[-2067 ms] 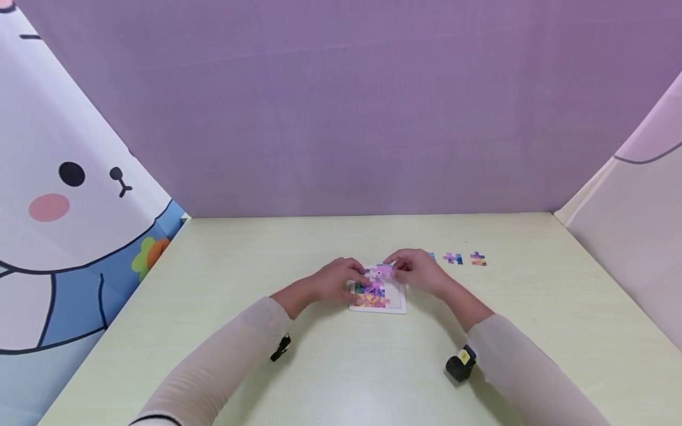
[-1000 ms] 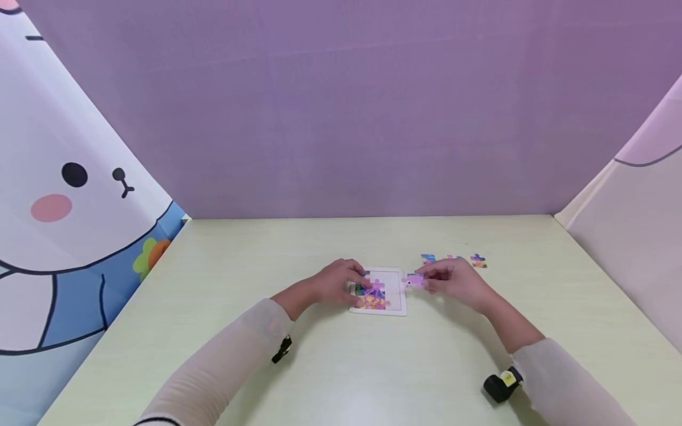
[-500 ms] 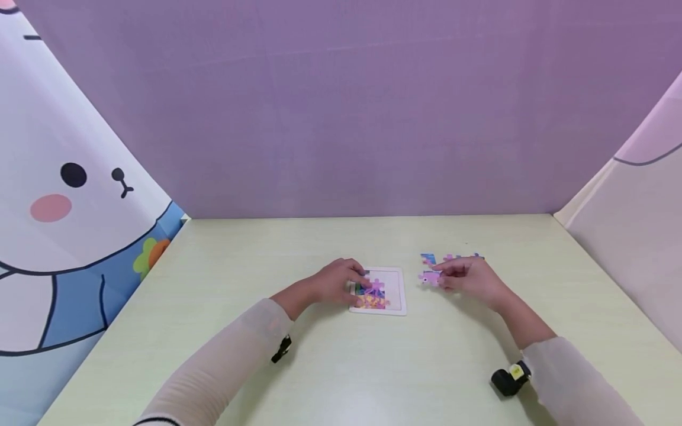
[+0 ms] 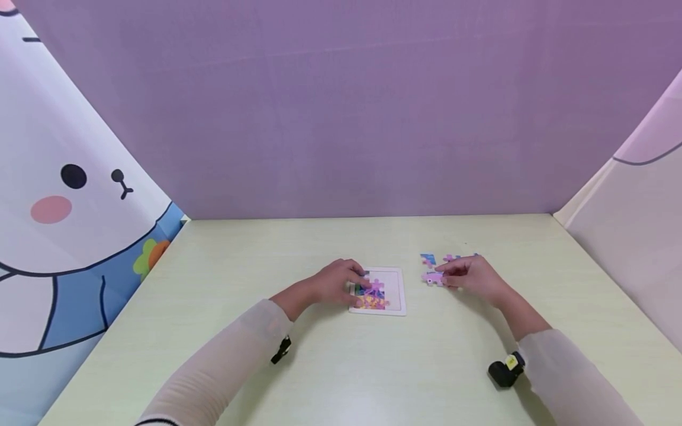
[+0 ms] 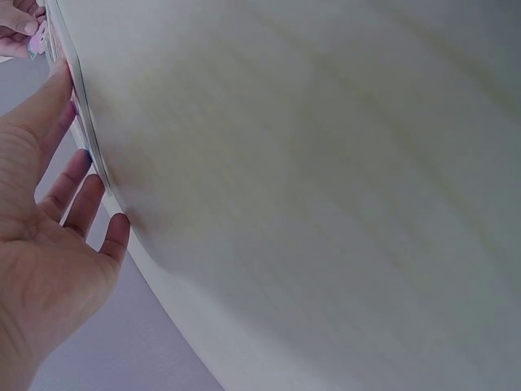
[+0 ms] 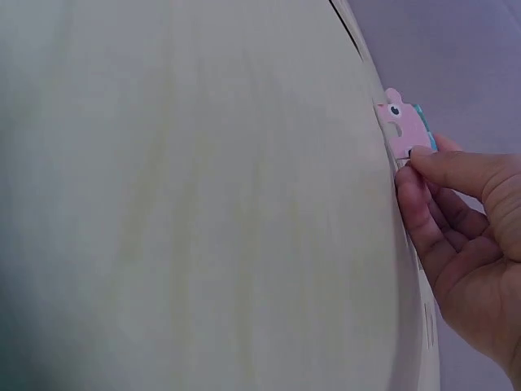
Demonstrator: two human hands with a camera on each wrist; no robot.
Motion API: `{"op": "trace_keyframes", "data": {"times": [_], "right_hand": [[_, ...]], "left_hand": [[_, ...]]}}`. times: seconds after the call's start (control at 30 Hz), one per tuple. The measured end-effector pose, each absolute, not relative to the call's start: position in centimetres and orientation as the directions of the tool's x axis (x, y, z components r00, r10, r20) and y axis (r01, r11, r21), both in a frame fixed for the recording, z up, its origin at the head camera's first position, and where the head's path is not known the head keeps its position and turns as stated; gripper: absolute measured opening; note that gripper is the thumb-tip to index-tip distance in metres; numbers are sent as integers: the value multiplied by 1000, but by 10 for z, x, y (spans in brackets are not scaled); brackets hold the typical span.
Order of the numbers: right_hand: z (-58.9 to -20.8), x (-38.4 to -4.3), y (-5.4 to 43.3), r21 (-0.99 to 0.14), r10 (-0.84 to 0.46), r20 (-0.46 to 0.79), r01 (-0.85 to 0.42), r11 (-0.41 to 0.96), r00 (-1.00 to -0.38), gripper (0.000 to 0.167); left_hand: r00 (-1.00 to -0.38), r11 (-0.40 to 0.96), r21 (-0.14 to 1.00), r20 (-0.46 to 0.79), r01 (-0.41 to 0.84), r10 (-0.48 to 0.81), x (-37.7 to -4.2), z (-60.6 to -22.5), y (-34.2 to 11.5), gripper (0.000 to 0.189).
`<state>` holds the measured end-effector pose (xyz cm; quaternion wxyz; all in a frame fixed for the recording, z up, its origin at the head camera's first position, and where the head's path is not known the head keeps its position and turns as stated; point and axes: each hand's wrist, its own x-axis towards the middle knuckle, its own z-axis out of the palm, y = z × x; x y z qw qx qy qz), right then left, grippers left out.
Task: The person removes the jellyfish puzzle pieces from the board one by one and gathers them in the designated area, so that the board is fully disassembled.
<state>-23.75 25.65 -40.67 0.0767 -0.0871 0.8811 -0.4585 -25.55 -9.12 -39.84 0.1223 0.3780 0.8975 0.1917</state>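
A pink puzzle piece (image 4: 434, 278) with a printed eye is pinched between the thumb and fingers of my right hand (image 4: 474, 281), close over the table right of the puzzle tray. The right wrist view shows the thumb pressed on the pink puzzle piece (image 6: 407, 126). My left hand (image 4: 335, 282) rests at the left side of the white puzzle tray (image 4: 396, 290), fingers extended over its edge and onto the joined pieces (image 4: 373, 300). These fill the tray's lower left, in yellow, pink and blue; some are hidden under the fingers. In the left wrist view, the left hand (image 5: 57, 220) has its fingers spread.
Behind the right hand lie loose pieces: a blue and pink piece (image 4: 428, 259), a pink and blue piece (image 4: 452, 258), and another mostly hidden by the knuckles. A purple cloth (image 4: 341, 118) hangs behind the pale table (image 4: 240, 254), with printed cloth at the left.
My right hand has lifted the pink piece out of the tray's upper part and carried it right, beside the loose pieces. The left hand has stayed on the tray.
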Motion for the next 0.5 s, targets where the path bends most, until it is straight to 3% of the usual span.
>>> {"op": "trace_keyframes", "data": {"times": [0.5], "right_hand": [[-405, -242, 256, -717, -288, -11, -193, 670, -958, 21]], "left_hand": [[-676, 635, 430, -73, 642, 733, -257, -398, -92, 43]]}}
